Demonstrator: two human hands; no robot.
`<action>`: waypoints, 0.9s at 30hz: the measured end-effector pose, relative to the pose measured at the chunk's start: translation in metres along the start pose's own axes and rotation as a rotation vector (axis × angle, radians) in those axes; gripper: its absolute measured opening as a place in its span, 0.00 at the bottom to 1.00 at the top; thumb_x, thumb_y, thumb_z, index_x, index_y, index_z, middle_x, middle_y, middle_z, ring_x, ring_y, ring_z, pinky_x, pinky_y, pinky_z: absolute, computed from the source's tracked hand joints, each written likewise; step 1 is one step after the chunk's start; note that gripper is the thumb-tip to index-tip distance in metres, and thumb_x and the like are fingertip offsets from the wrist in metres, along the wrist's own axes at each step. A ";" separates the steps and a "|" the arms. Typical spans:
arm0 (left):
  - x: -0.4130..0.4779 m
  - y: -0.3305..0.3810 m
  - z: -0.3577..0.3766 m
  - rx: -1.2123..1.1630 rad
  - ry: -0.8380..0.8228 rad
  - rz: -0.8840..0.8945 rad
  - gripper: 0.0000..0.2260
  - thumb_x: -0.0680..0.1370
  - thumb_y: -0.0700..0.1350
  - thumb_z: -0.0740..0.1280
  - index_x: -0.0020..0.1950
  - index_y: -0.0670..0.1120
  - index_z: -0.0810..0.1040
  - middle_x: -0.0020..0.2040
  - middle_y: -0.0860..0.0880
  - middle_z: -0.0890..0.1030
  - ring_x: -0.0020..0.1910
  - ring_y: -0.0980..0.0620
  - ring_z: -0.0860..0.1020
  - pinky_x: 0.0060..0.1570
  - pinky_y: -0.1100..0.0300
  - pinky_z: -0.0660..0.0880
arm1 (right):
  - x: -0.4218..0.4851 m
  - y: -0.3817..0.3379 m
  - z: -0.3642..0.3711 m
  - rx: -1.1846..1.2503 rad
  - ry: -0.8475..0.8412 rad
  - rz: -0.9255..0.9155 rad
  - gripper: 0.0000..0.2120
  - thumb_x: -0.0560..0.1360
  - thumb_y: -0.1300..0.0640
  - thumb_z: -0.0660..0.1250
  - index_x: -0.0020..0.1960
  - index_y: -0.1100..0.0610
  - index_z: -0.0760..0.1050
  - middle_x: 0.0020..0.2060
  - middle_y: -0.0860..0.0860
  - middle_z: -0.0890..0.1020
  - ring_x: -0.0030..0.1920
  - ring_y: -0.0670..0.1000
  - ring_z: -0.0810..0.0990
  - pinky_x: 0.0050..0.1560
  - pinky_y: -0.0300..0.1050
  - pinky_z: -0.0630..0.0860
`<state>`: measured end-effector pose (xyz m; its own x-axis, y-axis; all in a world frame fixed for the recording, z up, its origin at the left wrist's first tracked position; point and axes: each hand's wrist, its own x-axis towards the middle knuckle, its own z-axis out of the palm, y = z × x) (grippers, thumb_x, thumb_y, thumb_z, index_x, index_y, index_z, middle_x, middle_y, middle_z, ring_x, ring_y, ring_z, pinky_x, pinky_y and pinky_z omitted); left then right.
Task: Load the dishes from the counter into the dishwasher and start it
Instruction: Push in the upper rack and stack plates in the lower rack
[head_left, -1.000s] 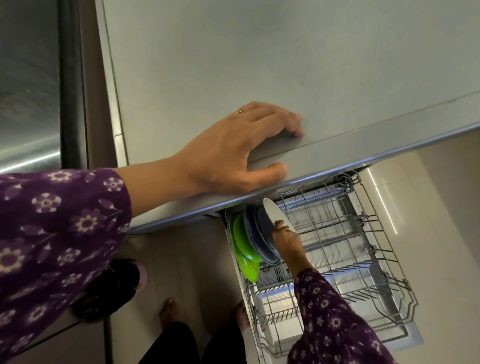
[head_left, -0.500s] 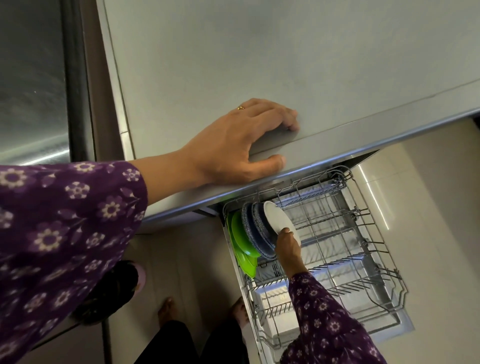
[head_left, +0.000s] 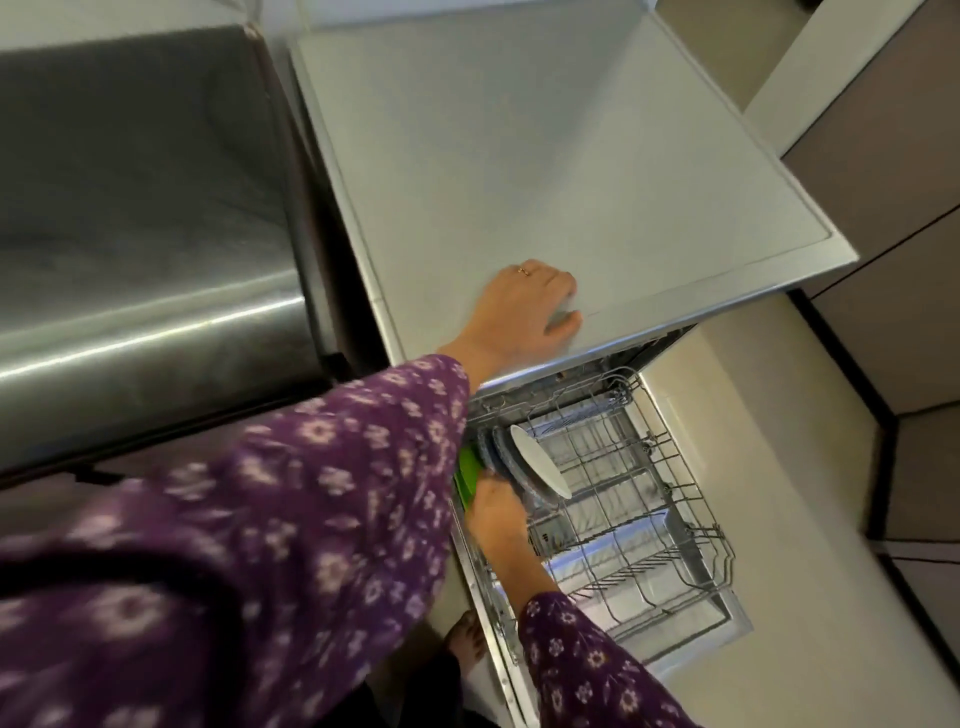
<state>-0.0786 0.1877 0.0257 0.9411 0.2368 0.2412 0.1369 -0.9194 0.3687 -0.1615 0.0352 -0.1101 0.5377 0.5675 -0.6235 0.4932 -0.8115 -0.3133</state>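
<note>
Your right hand has left the white plate, which now stands in the dishwasher rack just beside the blue plates. That dish is loaded. The blur hides whether that hand grips anything. Your left hand rests flat and relaxed on the surface.

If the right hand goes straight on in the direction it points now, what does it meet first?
Probably the blue plates standing in the dishwasher rack, just beyond the right hand; the green plate is beside them. Blur hides whether they touch.
</note>
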 end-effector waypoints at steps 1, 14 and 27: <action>-0.006 0.000 -0.003 0.036 0.017 -0.031 0.13 0.78 0.51 0.61 0.53 0.44 0.78 0.49 0.48 0.81 0.50 0.47 0.77 0.49 0.53 0.72 | -0.012 -0.017 0.000 0.038 -0.004 -0.019 0.06 0.76 0.63 0.59 0.52 0.59 0.71 0.44 0.56 0.78 0.44 0.57 0.79 0.48 0.50 0.79; -0.335 -0.204 -0.202 0.142 0.305 -0.482 0.13 0.77 0.53 0.58 0.48 0.45 0.76 0.44 0.48 0.80 0.46 0.44 0.78 0.41 0.51 0.77 | -0.094 -0.236 0.012 0.061 0.292 -0.611 0.13 0.74 0.55 0.57 0.51 0.55 0.79 0.43 0.56 0.84 0.45 0.59 0.81 0.45 0.51 0.73; -0.519 -0.371 -0.304 0.054 0.427 -0.945 0.20 0.76 0.57 0.54 0.51 0.42 0.73 0.48 0.46 0.75 0.50 0.45 0.73 0.50 0.53 0.70 | -0.063 -0.532 0.025 0.552 0.051 -0.681 0.07 0.77 0.61 0.61 0.44 0.53 0.75 0.36 0.54 0.82 0.35 0.49 0.83 0.40 0.48 0.82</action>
<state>-0.7121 0.5015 0.0365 0.2565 0.9503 0.1766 0.7856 -0.3114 0.5347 -0.4753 0.4276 0.0783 0.2835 0.9479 -0.1456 0.3241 -0.2376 -0.9157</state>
